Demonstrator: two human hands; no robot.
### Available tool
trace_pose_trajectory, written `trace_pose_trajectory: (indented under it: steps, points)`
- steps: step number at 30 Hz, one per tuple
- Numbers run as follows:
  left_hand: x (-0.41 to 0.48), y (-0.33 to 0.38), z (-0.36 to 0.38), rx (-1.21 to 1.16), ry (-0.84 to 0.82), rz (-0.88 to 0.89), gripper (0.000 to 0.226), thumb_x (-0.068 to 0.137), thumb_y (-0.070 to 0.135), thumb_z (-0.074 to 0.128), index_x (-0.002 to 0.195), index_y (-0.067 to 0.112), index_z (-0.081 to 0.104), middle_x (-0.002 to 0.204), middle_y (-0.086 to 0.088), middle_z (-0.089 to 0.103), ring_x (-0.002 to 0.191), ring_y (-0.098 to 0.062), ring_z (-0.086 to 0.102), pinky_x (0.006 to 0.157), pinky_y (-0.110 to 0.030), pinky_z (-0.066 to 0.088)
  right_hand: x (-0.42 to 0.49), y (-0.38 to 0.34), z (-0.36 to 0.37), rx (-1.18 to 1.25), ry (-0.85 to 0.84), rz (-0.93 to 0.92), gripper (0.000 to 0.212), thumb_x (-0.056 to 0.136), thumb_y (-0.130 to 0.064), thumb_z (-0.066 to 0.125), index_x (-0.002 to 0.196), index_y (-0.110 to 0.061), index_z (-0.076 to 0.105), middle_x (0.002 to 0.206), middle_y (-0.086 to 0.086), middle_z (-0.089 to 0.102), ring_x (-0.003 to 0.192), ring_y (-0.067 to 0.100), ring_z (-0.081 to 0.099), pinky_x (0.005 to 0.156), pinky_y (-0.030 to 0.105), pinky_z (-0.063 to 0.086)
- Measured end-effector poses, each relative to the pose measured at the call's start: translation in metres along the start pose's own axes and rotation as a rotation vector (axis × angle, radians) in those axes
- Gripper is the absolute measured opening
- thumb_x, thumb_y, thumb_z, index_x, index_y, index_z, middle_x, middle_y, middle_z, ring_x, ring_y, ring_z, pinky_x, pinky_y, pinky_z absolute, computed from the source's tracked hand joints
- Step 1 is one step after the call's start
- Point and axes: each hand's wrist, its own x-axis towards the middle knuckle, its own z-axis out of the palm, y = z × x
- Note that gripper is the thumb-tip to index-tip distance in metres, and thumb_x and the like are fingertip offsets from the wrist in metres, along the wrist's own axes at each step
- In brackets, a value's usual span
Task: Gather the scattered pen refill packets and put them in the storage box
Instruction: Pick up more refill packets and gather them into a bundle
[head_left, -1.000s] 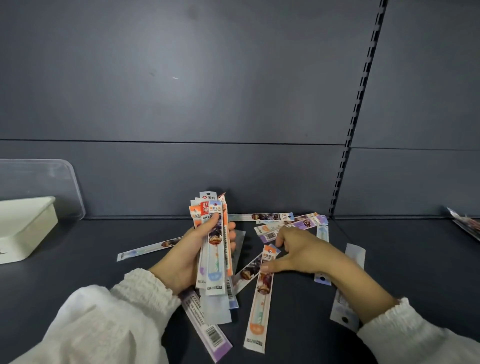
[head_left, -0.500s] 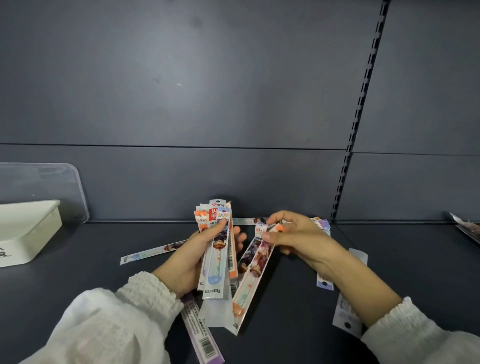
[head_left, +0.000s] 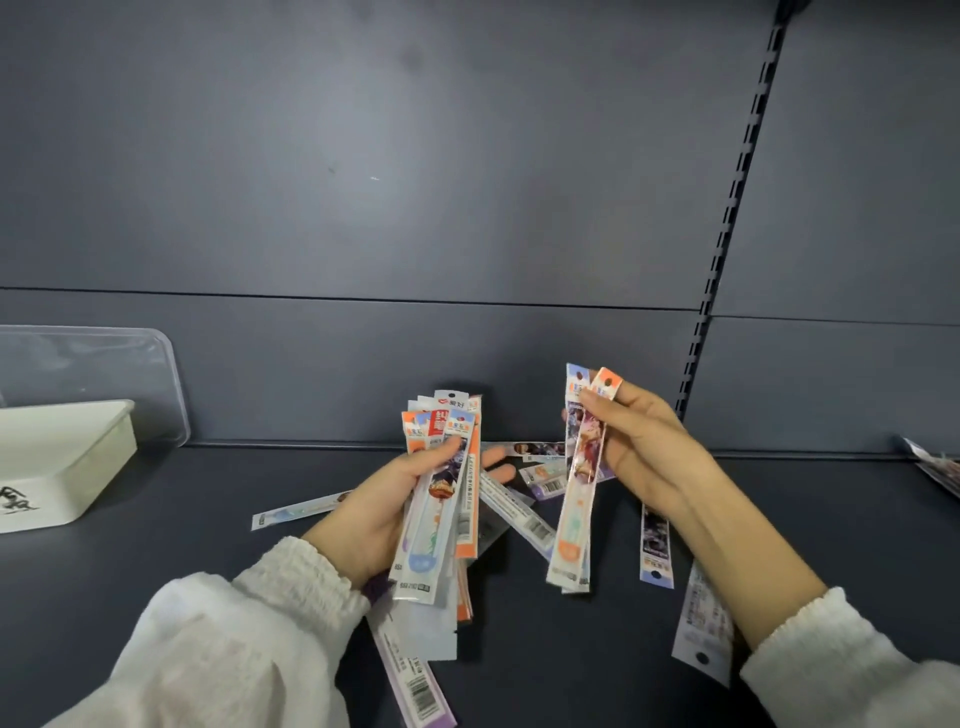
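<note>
The left hand (head_left: 387, 499) is closed with its thumb across the front; the right hand (head_left: 641, 441), raised higher, pinches.

A dark grey-blue back wall (head_left: 363, 156) fills most of the view, made of flat panels with a thin horizontal seam (head_left: 337, 298) across it. A slotted upright rail (head_left: 737, 208) runs down the wall on the right, leaning slightly in the wide-angle view. Below, a dark matte shelf (head_left: 156, 519) meets the wall. Light is soft and even, brightest on the wall's middle.
</note>
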Motion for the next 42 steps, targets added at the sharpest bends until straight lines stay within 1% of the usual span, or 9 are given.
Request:
trace_pose_trajectory:
  steps: [8, 12, 17, 22, 25, 29, 33, 37, 42]
  points:
    - [0.012, 0.006, -0.013, -0.168, 0.000, 0.046, 0.016, 0.083, 0.029, 0.062, 0.080, 0.014, 0.056, 0.062, -0.001, 0.061, 0.043, -0.011, 0.056, 0.042, -0.024, 0.048, 0.005, 0.007, 0.031, 0.014, -0.026, 0.032, 0.013, 0.088, -0.003, 0.061, 0.098, -0.006, 0.069, 0.070, 0.002, 0.072, 0.057, 0.009, 0.066, 0.056, 0.021, 0.055]
    - [0.004, 0.001, -0.006, -0.046, 0.010, 0.025, 0.025, 0.086, 0.033, 0.063, 0.077, 0.010, 0.062, 0.067, -0.005, 0.066, 0.054, -0.017, 0.064, 0.055, -0.028, 0.057, 0.004, 0.018, 0.041, 0.059, -0.038, 0.027, 0.014, 0.088, -0.002, 0.061, 0.099, -0.006, 0.068, 0.073, 0.004, 0.073, 0.060, 0.011, 0.068, 0.058, 0.026, 0.058]
    - [-0.005, -0.017, 0.020, 0.130, -0.105, -0.015, 0.038, 0.092, 0.037, 0.054, 0.115, 0.009, 0.065, 0.106, -0.019, 0.072, 0.086, -0.029, 0.073, 0.070, -0.036, 0.061, 0.001, 0.031, 0.052, -0.280, 0.113, -0.158, 0.008, 0.086, -0.011, 0.069, 0.094, -0.014, 0.069, 0.089, 0.002, 0.076, 0.081, 0.014, 0.073, 0.070, 0.030, 0.059]
    - [0.003, -0.018, 0.020, 0.239, -0.123, -0.034, 0.052, 0.087, 0.054, 0.047, 0.120, 0.016, 0.063, 0.090, -0.007, 0.075, 0.064, -0.017, 0.070, 0.054, -0.028, 0.056, -0.002, 0.036, 0.054, -0.471, 0.127, -0.325, 0.011, 0.084, -0.012, 0.071, 0.093, -0.018, 0.068, 0.090, -0.001, 0.072, 0.084, 0.009, 0.070, 0.066, 0.024, 0.055]
    - [0.001, -0.022, 0.016, 0.194, -0.179, 0.003, 0.016, 0.087, 0.028, 0.066, 0.092, 0.014, 0.063, 0.072, -0.005, 0.064, 0.053, -0.013, 0.057, 0.051, -0.026, 0.052, -0.003, 0.041, 0.057, -0.547, 0.098, -0.383, 0.022, 0.082, -0.014, 0.073, 0.100, -0.024, 0.066, 0.103, 0.001, 0.068, 0.096, 0.013, 0.066, 0.079, 0.036, 0.058]
    - [-0.001, -0.014, 0.027, 0.310, -0.190, 0.337, 0.013, 0.081, 0.008, 0.065, 0.087, 0.016, 0.057, 0.059, 0.000, 0.048, 0.049, -0.012, 0.047, 0.049, -0.025, 0.044, -0.004, 0.024, 0.064, -0.413, 0.038, -0.357, 0.042, 0.087, -0.024, 0.068, 0.124, -0.032, 0.051, 0.130, -0.006, 0.052, 0.115, 0.010, 0.058, 0.096, 0.031, 0.050]
    - [0.006, 0.000, 0.056, 0.584, -0.096, 0.664, 0.036, 0.080, 0.003, 0.069, 0.113, 0.007, 0.058, 0.072, 0.001, 0.061, 0.061, -0.011, 0.059, 0.064, -0.026, 0.051, -0.007, -0.021, 0.075, -0.245, -0.145, -0.391, 0.047, 0.088, -0.046, 0.056, 0.132, -0.032, 0.049, 0.123, -0.001, 0.065, 0.108, 0.012, 0.065, 0.095, 0.034, 0.051]
    - [0.018, -0.020, 0.050, 0.630, -0.103, 0.604, 0.052, 0.078, -0.003, 0.072, 0.124, 0.014, 0.054, 0.108, -0.004, 0.070, 0.101, -0.019, 0.067, 0.087, -0.032, 0.055, -0.016, -0.024, 0.077, -0.366, -0.264, -0.412, 0.038, 0.087, -0.048, 0.049, 0.124, -0.040, 0.054, 0.118, 0.003, 0.068, 0.102, 0.015, 0.069, 0.077, 0.029, 0.058]
    - [0.021, -0.035, 0.033, 0.695, -0.106, 0.471, 0.041, 0.077, -0.006, 0.071, 0.113, 0.006, 0.057, 0.089, -0.005, 0.068, 0.088, -0.017, 0.066, 0.082, -0.028, 0.055, -0.017, -0.016, 0.065, -0.534, -0.231, -0.343, 0.020, 0.094, -0.033, 0.052, 0.103, -0.026, 0.069, 0.093, -0.001, 0.076, 0.088, 0.017, 0.073, 0.080, 0.033, 0.059]
